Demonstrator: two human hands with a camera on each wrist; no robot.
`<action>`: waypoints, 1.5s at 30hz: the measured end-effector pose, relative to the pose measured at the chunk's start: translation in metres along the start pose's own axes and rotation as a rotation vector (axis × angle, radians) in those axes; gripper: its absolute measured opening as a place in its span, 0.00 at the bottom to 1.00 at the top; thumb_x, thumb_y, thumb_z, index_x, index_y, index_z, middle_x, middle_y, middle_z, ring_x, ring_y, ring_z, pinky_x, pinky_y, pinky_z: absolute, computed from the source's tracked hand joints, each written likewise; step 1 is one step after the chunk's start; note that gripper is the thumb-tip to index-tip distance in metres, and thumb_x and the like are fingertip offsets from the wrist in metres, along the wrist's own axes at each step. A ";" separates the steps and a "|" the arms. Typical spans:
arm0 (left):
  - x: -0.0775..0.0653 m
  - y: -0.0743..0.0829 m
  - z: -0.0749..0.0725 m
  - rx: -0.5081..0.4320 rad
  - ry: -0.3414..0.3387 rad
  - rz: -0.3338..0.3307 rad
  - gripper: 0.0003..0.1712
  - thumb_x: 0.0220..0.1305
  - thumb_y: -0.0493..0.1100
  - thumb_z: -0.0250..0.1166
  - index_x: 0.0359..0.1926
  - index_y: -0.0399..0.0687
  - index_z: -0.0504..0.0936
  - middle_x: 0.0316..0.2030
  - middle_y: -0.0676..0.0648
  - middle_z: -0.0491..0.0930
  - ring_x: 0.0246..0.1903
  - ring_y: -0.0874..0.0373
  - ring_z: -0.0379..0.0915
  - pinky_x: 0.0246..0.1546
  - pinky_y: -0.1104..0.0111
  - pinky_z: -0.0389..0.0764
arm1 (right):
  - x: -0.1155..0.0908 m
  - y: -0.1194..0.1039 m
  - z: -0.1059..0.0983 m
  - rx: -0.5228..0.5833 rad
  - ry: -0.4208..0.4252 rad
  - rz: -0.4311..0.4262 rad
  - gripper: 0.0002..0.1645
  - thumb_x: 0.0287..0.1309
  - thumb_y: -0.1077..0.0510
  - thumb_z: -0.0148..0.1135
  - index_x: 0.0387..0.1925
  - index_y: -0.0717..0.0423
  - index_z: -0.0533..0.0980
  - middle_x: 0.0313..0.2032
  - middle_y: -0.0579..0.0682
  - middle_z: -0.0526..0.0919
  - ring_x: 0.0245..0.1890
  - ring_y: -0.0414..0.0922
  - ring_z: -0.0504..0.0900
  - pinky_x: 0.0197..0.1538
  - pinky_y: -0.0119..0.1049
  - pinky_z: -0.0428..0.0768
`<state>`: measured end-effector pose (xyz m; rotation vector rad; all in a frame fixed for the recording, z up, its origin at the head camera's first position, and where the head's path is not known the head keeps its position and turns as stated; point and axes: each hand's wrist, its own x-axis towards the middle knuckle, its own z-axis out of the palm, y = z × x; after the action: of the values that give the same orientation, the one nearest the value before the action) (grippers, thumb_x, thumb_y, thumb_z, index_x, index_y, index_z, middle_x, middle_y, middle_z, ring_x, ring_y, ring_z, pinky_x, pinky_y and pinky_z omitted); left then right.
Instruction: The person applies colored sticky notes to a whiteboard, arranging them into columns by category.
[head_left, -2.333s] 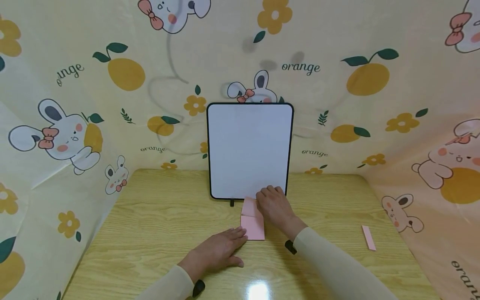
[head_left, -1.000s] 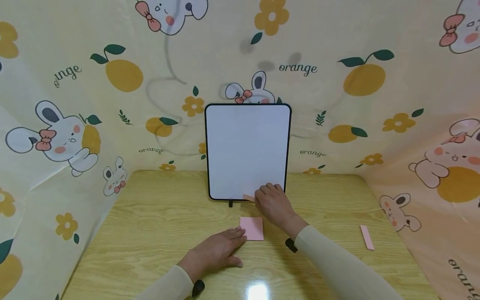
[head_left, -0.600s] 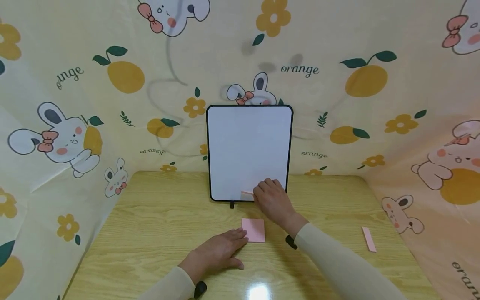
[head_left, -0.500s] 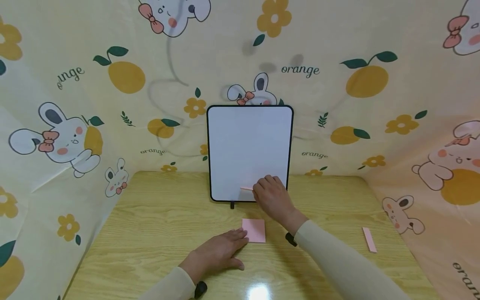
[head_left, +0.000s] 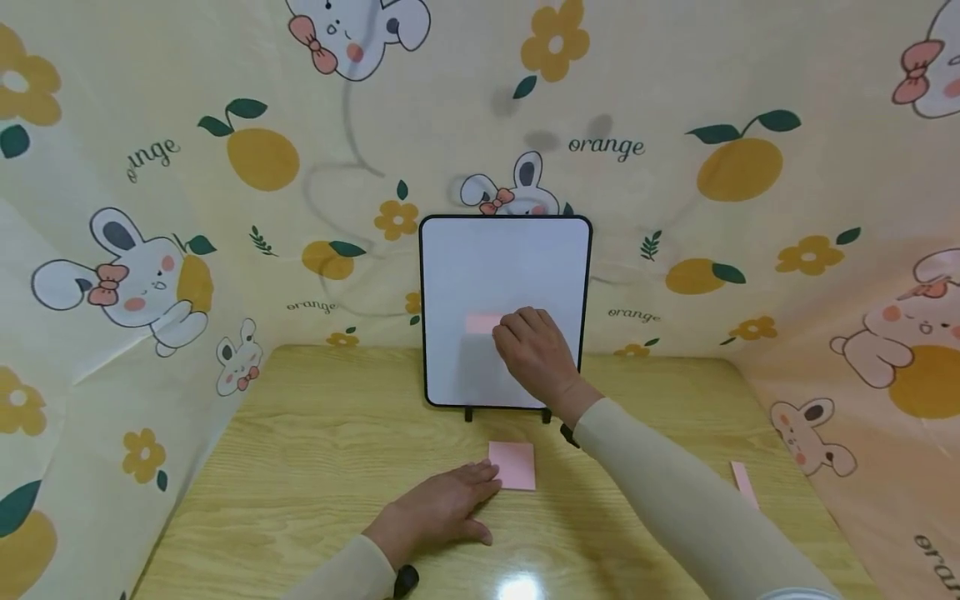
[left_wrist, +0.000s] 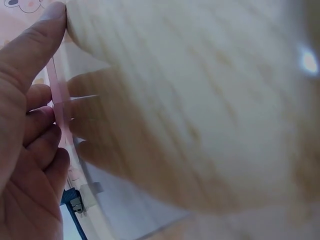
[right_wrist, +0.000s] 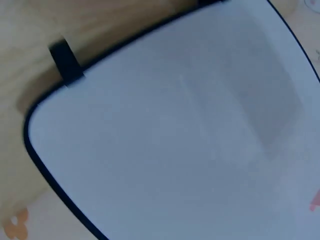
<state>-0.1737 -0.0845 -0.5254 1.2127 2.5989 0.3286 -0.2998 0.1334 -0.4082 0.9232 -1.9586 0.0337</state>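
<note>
In the head view my right hand pinches a pink sticky note by its right side. The note is up in front of the whiteboard, and a grey shadow shows on the board below it. My left hand lies on the table, its fingertips at the left edge of a pink sticky note pad. In the left wrist view the fingers are side by side along the pad's pink edge. The right wrist view has the whiteboard filling most of it, with the right hand outside the picture.
Short black feet hold the whiteboard upright at the back of the wooden table. A narrow pink strip lies at the right, partly behind the right sleeve. Patterned cloth surrounds the table on the back and sides.
The right hand has peeled the top note off the pad and raised it from the table to mid-height before the whiteboard. The left hand has stayed at the pad.
</note>
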 end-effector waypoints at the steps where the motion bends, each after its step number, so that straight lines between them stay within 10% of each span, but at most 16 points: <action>1: 0.000 0.000 0.000 -0.002 0.002 -0.001 0.47 0.70 0.69 0.62 0.80 0.49 0.67 0.81 0.49 0.61 0.81 0.52 0.55 0.79 0.59 0.65 | 0.004 0.002 0.002 -0.005 0.010 -0.009 0.11 0.70 0.65 0.64 0.29 0.58 0.75 0.35 0.52 0.82 0.39 0.52 0.81 0.43 0.43 0.83; 14: 0.000 -0.003 0.005 -0.017 0.020 0.002 0.47 0.70 0.69 0.62 0.80 0.50 0.67 0.81 0.49 0.61 0.81 0.52 0.56 0.78 0.59 0.66 | 0.040 0.015 0.023 -0.113 0.083 -0.065 0.13 0.68 0.66 0.66 0.27 0.58 0.74 0.33 0.52 0.82 0.37 0.50 0.81 0.43 0.42 0.84; 45: -0.002 -0.007 0.007 -0.016 0.028 0.016 0.47 0.71 0.69 0.61 0.81 0.50 0.65 0.82 0.49 0.59 0.81 0.53 0.55 0.79 0.61 0.66 | 0.046 0.016 0.044 -0.123 -0.037 -0.034 0.11 0.73 0.64 0.61 0.30 0.59 0.76 0.36 0.53 0.82 0.41 0.53 0.82 0.49 0.44 0.85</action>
<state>-0.1749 -0.0899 -0.5343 1.2326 2.6066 0.3711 -0.3550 0.1010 -0.3923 0.8809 -1.9552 -0.1229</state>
